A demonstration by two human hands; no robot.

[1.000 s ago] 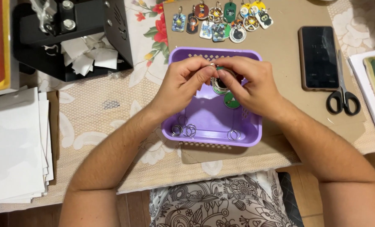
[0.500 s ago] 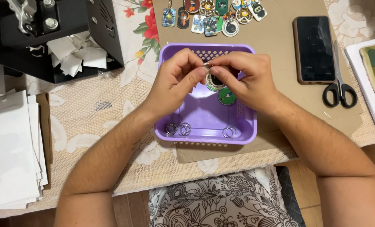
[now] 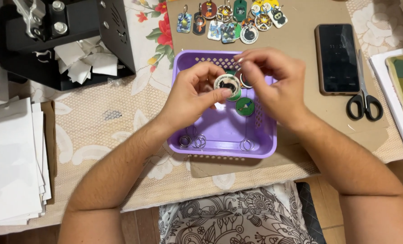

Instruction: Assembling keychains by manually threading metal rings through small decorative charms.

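Over a purple plastic basket (image 3: 264,135), my left hand (image 3: 192,97) pinches a round white-rimmed keychain disc (image 3: 227,84) between thumb and forefinger. My right hand (image 3: 273,83) hovers just beside it, its fingertips closed on a small metal ring (image 3: 241,76) at the disc's edge. More round discs, one green (image 3: 245,106), lie in the basket under my hands. Loose metal split rings (image 3: 193,141) rest along the basket's near wall.
A row of finished keychains (image 3: 230,20) lies on brown cardboard beyond the basket. A dark phone (image 3: 336,58) and black scissors (image 3: 363,97) sit to the right, beside a white tray (image 3: 391,90). A black press with paper scraps (image 3: 61,40) stands far left; a white paper stack (image 3: 11,167) lies near left.
My hands have shifted a little apart over the basket. The white-rimmed disc now faces up in my left fingers, and my right fingertips work at its upper right edge.
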